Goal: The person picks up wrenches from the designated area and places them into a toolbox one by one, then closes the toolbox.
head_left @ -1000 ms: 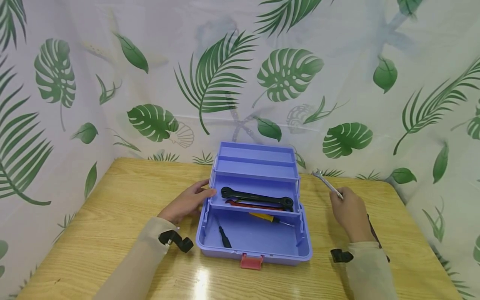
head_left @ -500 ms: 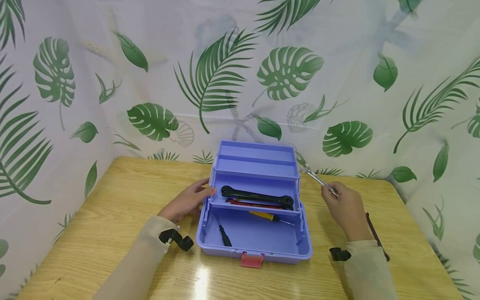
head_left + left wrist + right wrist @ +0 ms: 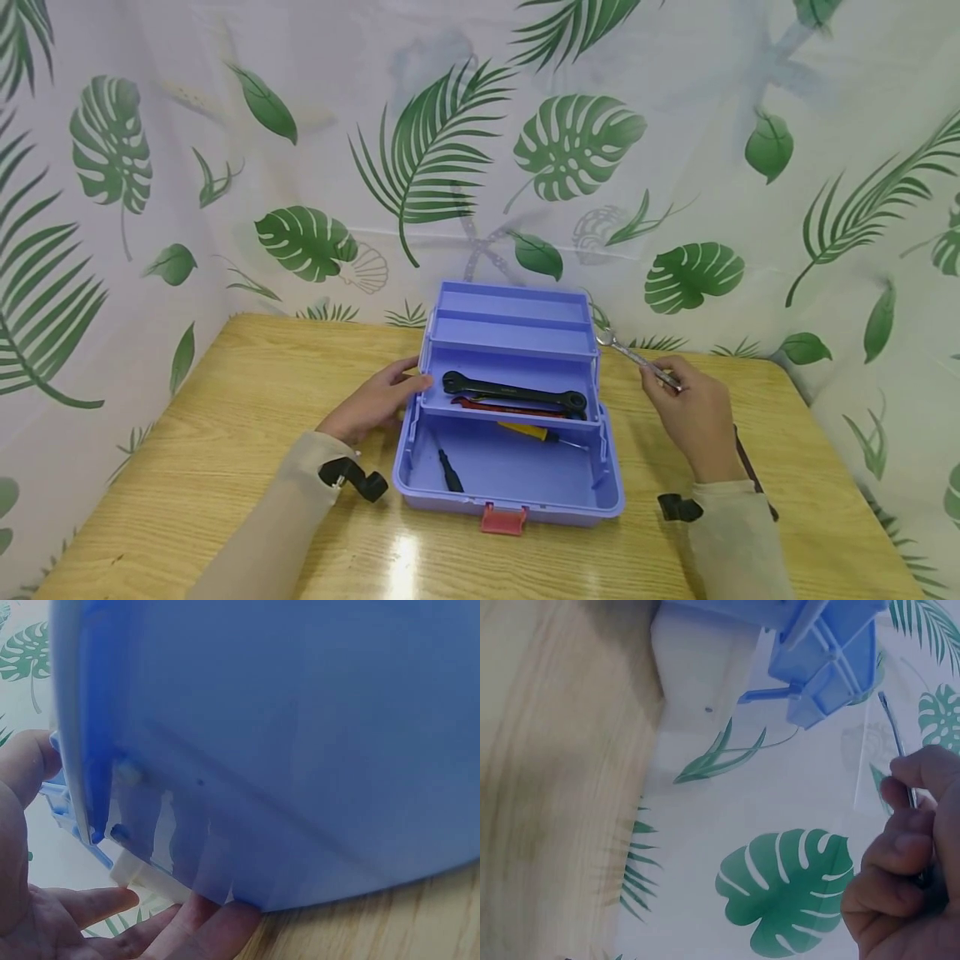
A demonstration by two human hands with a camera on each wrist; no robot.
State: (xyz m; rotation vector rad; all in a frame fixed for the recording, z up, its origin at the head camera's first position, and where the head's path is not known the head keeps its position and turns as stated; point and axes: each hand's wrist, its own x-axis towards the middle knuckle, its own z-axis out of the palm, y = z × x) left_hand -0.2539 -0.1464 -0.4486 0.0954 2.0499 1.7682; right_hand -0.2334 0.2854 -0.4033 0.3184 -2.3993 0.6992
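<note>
My right hand (image 3: 692, 408) pinches a silver wrench (image 3: 630, 354) between thumb and fingers, to the right of the purple-blue toolbox (image 3: 501, 515). The wrench's head points up-left, overlapping the upper tray's right edge in the head view. My left hand (image 3: 375, 407) rests against the toolbox's left side, thumb at the tray's edge; in the left wrist view its fingers (image 3: 169, 930) lie fairly straight along the outer wall. In the middle tray (image 3: 495, 367) lie a black wrench (image 3: 517, 392) and a red-handled tool (image 3: 502, 408) partly behind it.
The lower compartment holds a black-handled screwdriver (image 3: 450, 473) and a yellow-handled screwdriver (image 3: 528, 432), partly under the tray. A red latch (image 3: 503, 520) hangs at the front. A dark strip (image 3: 750, 462) lies beside the right forearm. Leaf-patterned cloth (image 3: 465, 125) stands behind the wooden table (image 3: 247, 400).
My right hand has moved a little left with the wrench, bringing its head up to the toolbox's upper tray. The left hand and toolbox have stayed in place.
</note>
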